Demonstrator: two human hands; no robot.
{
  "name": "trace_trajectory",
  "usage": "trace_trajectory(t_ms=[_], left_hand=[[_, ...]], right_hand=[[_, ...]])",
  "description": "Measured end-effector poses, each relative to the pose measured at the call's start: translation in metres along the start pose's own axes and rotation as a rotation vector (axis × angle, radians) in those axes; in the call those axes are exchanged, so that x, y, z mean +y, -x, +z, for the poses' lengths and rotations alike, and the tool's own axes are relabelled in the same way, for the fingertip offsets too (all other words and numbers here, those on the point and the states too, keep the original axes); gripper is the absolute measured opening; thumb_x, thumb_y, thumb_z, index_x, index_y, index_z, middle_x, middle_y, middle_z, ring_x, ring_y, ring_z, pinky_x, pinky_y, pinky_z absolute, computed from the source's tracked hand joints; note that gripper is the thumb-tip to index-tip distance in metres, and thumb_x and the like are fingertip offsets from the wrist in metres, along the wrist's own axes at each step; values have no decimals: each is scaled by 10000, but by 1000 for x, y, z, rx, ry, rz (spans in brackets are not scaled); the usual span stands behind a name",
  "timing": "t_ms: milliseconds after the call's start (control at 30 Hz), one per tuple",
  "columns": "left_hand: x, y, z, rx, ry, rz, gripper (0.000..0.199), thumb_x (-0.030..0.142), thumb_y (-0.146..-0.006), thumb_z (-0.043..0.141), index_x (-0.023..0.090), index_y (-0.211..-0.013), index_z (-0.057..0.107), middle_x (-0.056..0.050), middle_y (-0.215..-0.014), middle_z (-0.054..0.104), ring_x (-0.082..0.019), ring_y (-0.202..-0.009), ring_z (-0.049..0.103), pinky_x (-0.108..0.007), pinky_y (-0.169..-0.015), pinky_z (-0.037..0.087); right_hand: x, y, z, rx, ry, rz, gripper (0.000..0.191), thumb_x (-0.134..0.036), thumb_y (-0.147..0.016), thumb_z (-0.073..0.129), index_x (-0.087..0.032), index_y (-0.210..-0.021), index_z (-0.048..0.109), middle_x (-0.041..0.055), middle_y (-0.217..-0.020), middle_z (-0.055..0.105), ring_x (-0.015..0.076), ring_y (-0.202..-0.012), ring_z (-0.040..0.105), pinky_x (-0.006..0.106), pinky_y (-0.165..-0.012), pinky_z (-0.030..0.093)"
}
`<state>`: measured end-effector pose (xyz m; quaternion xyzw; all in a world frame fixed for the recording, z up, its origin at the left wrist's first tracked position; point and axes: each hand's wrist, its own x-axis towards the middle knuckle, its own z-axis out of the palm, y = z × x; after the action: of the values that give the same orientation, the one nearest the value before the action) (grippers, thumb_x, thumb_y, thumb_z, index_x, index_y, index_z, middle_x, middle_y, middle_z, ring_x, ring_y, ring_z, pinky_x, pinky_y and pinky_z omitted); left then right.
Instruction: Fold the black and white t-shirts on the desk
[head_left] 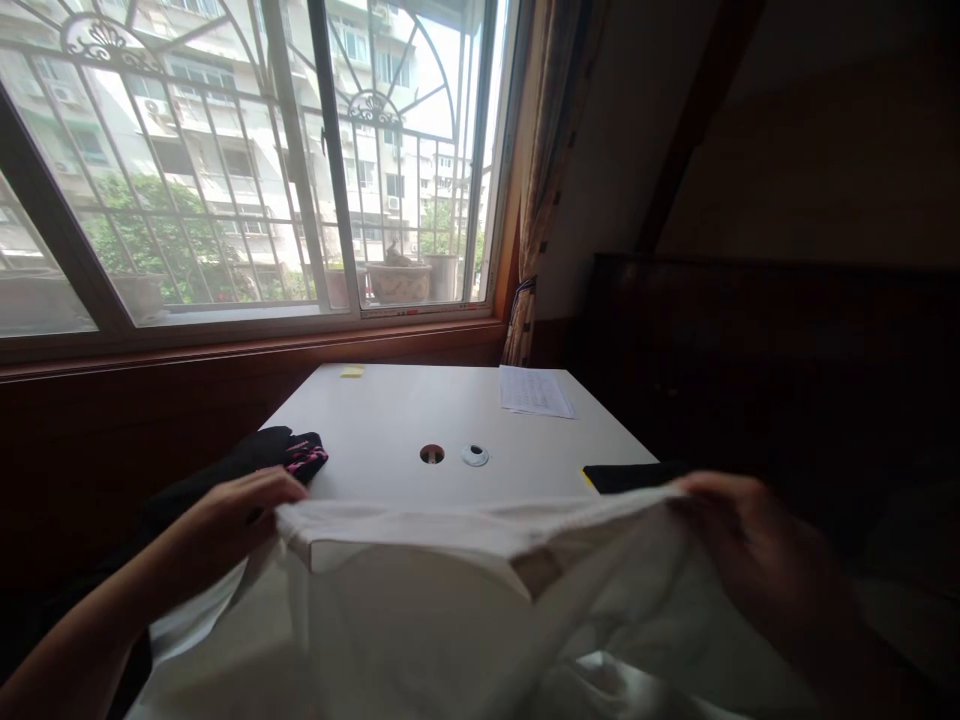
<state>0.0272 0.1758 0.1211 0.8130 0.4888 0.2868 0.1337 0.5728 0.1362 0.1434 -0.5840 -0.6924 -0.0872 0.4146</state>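
Observation:
A thin white garment (420, 600) is stretched between my two hands above the near side of the table. My left hand (244, 510) has its fingers closed on the garment's upper left corner. On the other side, my right hand (750, 530) pinches the upper right corner; it is dark and somewhat blurred. The top edge sags slightly between them, and a small brownish label (537, 568) shows inside it. The lower part runs out of the picture, so I cannot tell which kind of garment it is.
Beyond the garment lies a white table (390, 420) with a cable hole (432, 455) and its round cover (475, 456). Printed papers (536, 392) and a yellow note (352, 371) lie at the back. Black clothing (247, 460) sits left, a black item with yellow edging (630, 477) right.

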Motion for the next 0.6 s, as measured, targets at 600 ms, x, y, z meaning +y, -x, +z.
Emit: trace_trajectory(t_ms=[600], left_hand=[[59,20,90,-288,-190,206,158,145,-878,575,275,-907,660,-20,-938,680,-203,-877,601,-305,-782,510]], right_hand=[[-4,29,66,-723,-88,-31,318,-468,-967,504,-229,-808,640,17,-798,665,178,-713,623,284,-663,491]])
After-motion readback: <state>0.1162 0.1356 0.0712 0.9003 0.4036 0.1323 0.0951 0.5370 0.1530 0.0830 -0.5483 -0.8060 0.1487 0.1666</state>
